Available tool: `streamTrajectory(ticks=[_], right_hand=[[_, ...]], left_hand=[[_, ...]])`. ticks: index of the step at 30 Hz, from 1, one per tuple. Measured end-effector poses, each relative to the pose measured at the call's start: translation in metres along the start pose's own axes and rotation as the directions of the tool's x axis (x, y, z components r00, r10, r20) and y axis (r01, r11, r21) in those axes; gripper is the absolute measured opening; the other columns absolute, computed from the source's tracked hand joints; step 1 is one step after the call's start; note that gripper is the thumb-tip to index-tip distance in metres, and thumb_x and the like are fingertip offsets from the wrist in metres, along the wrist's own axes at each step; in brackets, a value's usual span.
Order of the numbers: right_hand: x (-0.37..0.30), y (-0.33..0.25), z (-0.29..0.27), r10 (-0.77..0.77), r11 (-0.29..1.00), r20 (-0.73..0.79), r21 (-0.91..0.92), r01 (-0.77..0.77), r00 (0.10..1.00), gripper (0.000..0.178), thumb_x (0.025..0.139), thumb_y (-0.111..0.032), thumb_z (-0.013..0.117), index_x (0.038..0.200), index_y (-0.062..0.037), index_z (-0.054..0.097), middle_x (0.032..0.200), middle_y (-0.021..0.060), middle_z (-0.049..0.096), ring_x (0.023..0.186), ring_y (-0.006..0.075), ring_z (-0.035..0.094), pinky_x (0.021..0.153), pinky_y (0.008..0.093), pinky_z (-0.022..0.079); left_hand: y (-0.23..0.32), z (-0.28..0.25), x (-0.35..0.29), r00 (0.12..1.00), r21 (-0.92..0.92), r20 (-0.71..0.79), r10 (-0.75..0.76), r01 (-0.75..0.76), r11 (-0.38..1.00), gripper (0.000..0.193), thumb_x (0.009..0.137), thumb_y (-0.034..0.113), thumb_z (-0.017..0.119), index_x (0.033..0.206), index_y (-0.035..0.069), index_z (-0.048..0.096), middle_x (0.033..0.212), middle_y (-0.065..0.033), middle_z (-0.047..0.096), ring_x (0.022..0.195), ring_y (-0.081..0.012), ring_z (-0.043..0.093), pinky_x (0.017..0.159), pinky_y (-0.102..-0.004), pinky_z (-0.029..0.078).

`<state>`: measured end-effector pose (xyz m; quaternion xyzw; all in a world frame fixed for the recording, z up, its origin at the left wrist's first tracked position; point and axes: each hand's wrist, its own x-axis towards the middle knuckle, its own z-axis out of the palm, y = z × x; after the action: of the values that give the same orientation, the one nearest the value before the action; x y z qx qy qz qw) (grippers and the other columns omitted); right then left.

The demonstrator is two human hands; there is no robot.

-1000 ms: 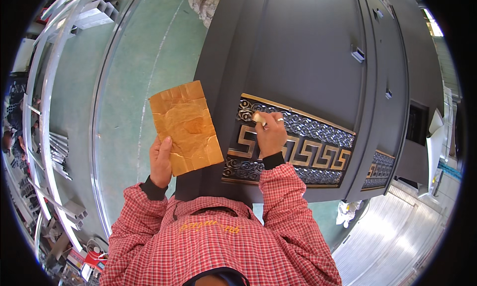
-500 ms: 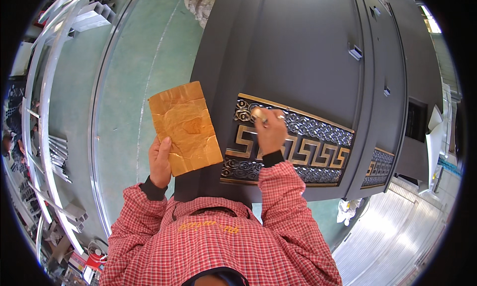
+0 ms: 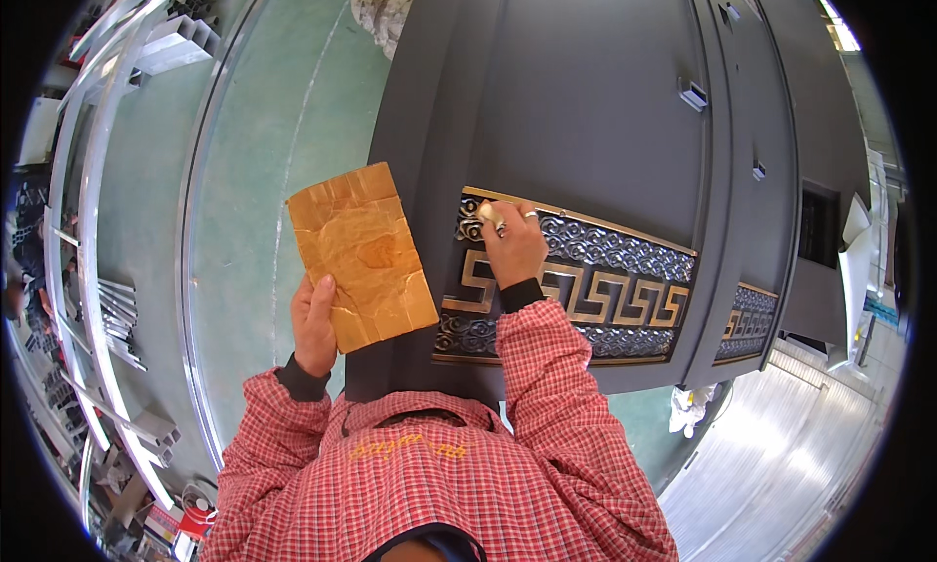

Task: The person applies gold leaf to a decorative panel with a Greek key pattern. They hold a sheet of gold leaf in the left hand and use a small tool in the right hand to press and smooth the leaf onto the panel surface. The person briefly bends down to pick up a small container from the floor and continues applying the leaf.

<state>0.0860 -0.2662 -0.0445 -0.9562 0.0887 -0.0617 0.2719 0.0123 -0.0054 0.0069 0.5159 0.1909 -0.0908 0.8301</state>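
Observation:
My left hand (image 3: 314, 326) grips the lower left corner of a creased, golden-brown piece of cardboard (image 3: 361, 255), thumb on top. A darker wet-looking stain marks its middle. My right hand (image 3: 517, 246) is closed around a small pale wad (image 3: 487, 212), perhaps a sponge; its exact kind is unclear. The wad is at the upper left end of an ornamental panel (image 3: 625, 297), over its dark raised scrollwork. Gold-coloured key-pattern relief runs along the panel's middle, and a gold strip edges its top. This panel is set in a large dark grey metal door (image 3: 586, 103).
Small metal brackets (image 3: 693, 95) stand up from the grey surface. A second patterned panel (image 3: 747, 323) lies farther right. Green floor (image 3: 273, 152) stretches along the left, with metal racks (image 3: 98, 250) beyond. Bright ribbed sheets (image 3: 761, 455) lie at lower right.
My right hand has shifted slightly left and toward the panel's upper left end with the pale wad. The left hand still holds the cardboard, nearly unmoved.

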Motion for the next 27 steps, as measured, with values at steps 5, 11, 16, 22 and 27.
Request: streamTrajectory(ticks=[5, 11, 16, 22, 27], right_hand=[[0.001, 0.045, -0.037, 0.182, 0.96, -0.13, -0.189, -0.205, 0.975, 0.016, 0.075, -0.017, 0.066, 0.092, -0.0166, 0.067, 0.098, 0.0076, 0.059, 0.08, 0.0281, 0.062, 0.064, 0.0412, 0.05], [-0.019, -0.003, -0.009, -0.025, 0.996, 0.062, 0.087, 0.019, 0.998, 0.018, 0.072, -0.013, 0.067, 0.089, -0.018, 0.068, 0.09, 0.0042, 0.057, 0.076, 0.0251, 0.062, 0.064, 0.0377, 0.051], [-0.016, 0.063, -0.04, 0.176, 0.984, 0.015, -0.023, -0.176, 0.984, 0.017, 0.073, -0.012, 0.067, 0.089, -0.0162, 0.07, 0.088, 0.0059, 0.058, 0.076, 0.0237, 0.062, 0.063, 0.037, 0.05], [-0.023, 0.032, -0.027, -0.055, 0.997, 0.023, 0.053, 0.054, 0.998, 0.018, 0.073, -0.011, 0.068, 0.091, -0.0134, 0.069, 0.088, 0.0067, 0.06, 0.076, 0.0259, 0.063, 0.066, 0.0343, 0.051], [-0.021, 0.048, -0.036, 0.038, 0.999, 0.017, -0.009, -0.037, 0.999, 0.015, 0.073, -0.013, 0.067, 0.088, -0.013, 0.069, 0.087, 0.0061, 0.059, 0.074, 0.025, 0.062, 0.064, 0.0342, 0.05]], left_hand=[[-0.003, -0.009, -0.001, 1.0, -0.049, -0.027, 0.003, -0.004, 0.999, 0.035, 0.099, 0.018, 0.041, 0.127, -0.003, 0.045, 0.119, -0.0091, 0.056, 0.104, -0.0153, 0.056, 0.089, -0.0279, 0.045], [-0.001, -0.003, -0.001, 1.0, -0.027, 0.004, 0.0, 0.0, 1.0, 0.035, 0.099, 0.017, 0.04, 0.127, -0.003, 0.044, 0.12, -0.0094, 0.056, 0.105, -0.0156, 0.057, 0.09, -0.0282, 0.046], [0.0, -0.008, 0.001, 1.0, -0.049, -0.024, 0.008, -0.009, 0.999, 0.035, 0.099, 0.017, 0.04, 0.127, -0.003, 0.045, 0.12, -0.0099, 0.056, 0.105, -0.0161, 0.057, 0.09, -0.0282, 0.046], [-0.002, -0.003, 0.001, 1.0, -0.036, 0.027, 0.007, -0.006, 0.999, 0.035, 0.099, 0.017, 0.04, 0.127, -0.003, 0.044, 0.12, -0.0097, 0.056, 0.105, -0.0163, 0.057, 0.09, -0.0286, 0.046], [0.002, -0.006, -0.002, 1.0, -0.015, -0.005, 0.011, -0.011, 1.0, 0.035, 0.099, 0.017, 0.04, 0.127, -0.003, 0.044, 0.12, -0.0102, 0.056, 0.105, -0.017, 0.057, 0.09, -0.029, 0.046]])
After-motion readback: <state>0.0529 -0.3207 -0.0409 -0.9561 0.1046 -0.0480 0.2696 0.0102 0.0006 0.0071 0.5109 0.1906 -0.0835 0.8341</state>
